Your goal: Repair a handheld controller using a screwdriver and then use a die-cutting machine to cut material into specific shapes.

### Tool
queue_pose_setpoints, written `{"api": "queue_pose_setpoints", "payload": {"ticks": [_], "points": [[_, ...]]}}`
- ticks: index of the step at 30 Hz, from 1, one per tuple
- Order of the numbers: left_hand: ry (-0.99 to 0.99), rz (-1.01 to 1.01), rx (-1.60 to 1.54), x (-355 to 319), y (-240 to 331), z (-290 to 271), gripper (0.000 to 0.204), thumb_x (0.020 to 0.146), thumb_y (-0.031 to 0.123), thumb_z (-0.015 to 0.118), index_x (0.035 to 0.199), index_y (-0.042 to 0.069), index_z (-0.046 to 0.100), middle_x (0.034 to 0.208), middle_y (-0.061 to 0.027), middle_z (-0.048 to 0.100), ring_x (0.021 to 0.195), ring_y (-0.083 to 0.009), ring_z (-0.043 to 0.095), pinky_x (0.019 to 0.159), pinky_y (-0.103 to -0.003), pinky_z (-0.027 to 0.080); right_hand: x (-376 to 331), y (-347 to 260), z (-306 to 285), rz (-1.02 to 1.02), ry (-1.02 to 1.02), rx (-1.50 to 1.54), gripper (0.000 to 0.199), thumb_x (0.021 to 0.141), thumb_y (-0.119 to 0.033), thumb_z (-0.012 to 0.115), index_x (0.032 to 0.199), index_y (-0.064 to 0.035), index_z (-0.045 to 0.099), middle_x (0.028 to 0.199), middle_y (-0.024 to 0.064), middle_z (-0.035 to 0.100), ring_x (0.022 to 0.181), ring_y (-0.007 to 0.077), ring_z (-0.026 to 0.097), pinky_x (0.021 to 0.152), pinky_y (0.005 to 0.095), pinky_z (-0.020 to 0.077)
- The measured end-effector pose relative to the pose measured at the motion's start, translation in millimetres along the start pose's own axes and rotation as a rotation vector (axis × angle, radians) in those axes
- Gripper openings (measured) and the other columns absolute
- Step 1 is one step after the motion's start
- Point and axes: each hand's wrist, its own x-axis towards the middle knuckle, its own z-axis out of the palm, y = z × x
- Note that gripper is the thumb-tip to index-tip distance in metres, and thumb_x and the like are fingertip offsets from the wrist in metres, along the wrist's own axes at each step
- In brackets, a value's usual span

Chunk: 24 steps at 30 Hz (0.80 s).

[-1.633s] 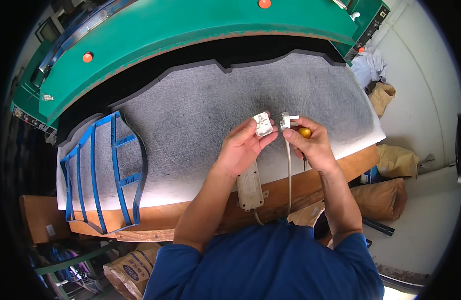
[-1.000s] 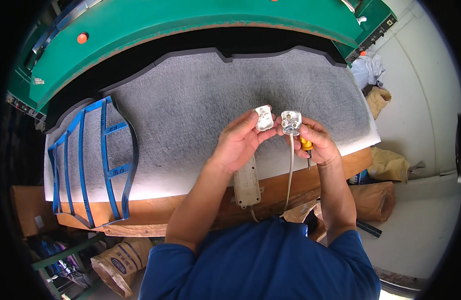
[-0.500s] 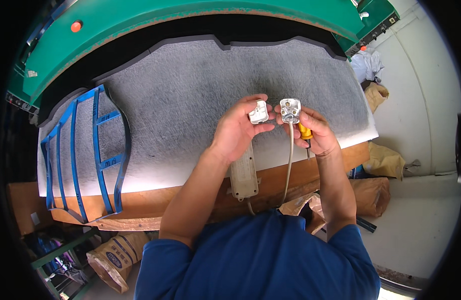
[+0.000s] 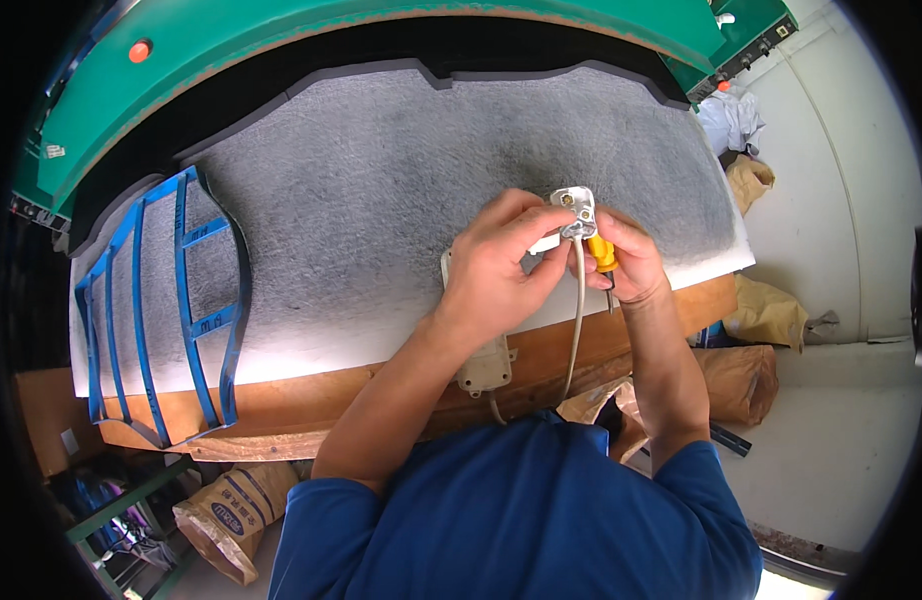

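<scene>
Both hands meet on a white plug point(image 4: 578, 210): our left hand point(image 4: 496, 265) pinches it, largely covering it. Our right hand point(image 4: 629, 262) grips a yellow-handled screwdriver point(image 4: 602, 253), its tip hidden.

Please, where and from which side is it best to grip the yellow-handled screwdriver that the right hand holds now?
Probably grip the yellow-handled screwdriver on its yellow handle, coming from the right. The right hand already wraps it there, and its dark shaft points down below the hand. The left side is crowded by the open white plug, its grey cable and the left hand.
</scene>
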Motion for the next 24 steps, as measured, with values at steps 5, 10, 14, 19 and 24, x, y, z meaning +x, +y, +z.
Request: {"api": "queue_pose_setpoints", "payload": {"ticks": [5, 10, 14, 19, 24], "points": [[-0.047, -0.019, 0.085, 1.0, 5.6, -2.5, 0.030, 0.075, -0.002, 0.074, 0.103, 0.006, 0.070, 0.093, -0.0082, 0.063, 0.082, -0.0225, 0.065, 0.068, -0.031, 0.053, 1.2, 0.1, 0.3, 0.005, 0.017, 0.000, 0.041, 0.101, -0.036, 0.049, 0.116, 0.0015, 0.055, 0.076, 0.0091, 0.055, 0.055, 0.0111, 0.046, 0.041, 0.0215, 0.0358], [-0.060, -0.014, 0.120, 2.0, 7.3, -4.0, 0.030, 0.074, -0.002, 0.075, 0.102, 0.007, 0.070, 0.093, -0.0083, 0.063, 0.082, -0.0229, 0.065, 0.068, -0.031, 0.054, 1.2, 0.9, -0.7, 0.016, 0.037, 0.009, 0.041, 0.101, -0.036, 0.049, 0.114, 0.0016, 0.055, 0.075, 0.0087, 0.055, 0.055, 0.0115, 0.046, 0.041, 0.0220, 0.0359], [-0.051, -0.015, 0.121, 0.6, 5.9, -2.6, 0.028, 0.075, -0.003, 0.074, 0.101, 0.006, 0.070, 0.094, -0.0083, 0.062, 0.082, -0.0222, 0.065, 0.067, -0.031, 0.053, 0.6, 3.1, -2.7, 0.018, 0.063, -0.026, 0.041, 0.102, -0.038, 0.045, 0.116, 0.0004, 0.054, 0.074, 0.0093, 0.052, 0.053, 0.0127, 0.045, 0.039, 0.0224, 0.0344], [-0.007, -0.019, 0.075, -0.8, 1.7, 1.6, 0.024, 0.072, 0.003, 0.073, 0.095, 0.009, 0.068, 0.092, -0.0075, 0.061, 0.080, -0.0275, 0.064, 0.065, -0.037, 0.053, 0.9, 1.2, 4.3, 0.009, 0.062, 0.002, 0.037, 0.101, -0.035, 0.048, 0.109, 0.0003, 0.057, 0.074, 0.0080, 0.054, 0.055, 0.0113, 0.046, 0.041, 0.0221, 0.0351], [0.004, -0.061, 0.027, -1.9, 0.0, 2.4, 0.025, 0.071, 0.000, 0.073, 0.094, 0.009, 0.068, 0.092, -0.0074, 0.061, 0.080, -0.0271, 0.065, 0.065, -0.036, 0.053, 1.6, 1.3, 9.9, 0.011, 0.092, -0.012, 0.038, 0.102, -0.036, 0.047, 0.109, -0.0005, 0.057, 0.073, 0.0076, 0.053, 0.056, 0.0110, 0.045, 0.041, 0.0220, 0.0351]]}}
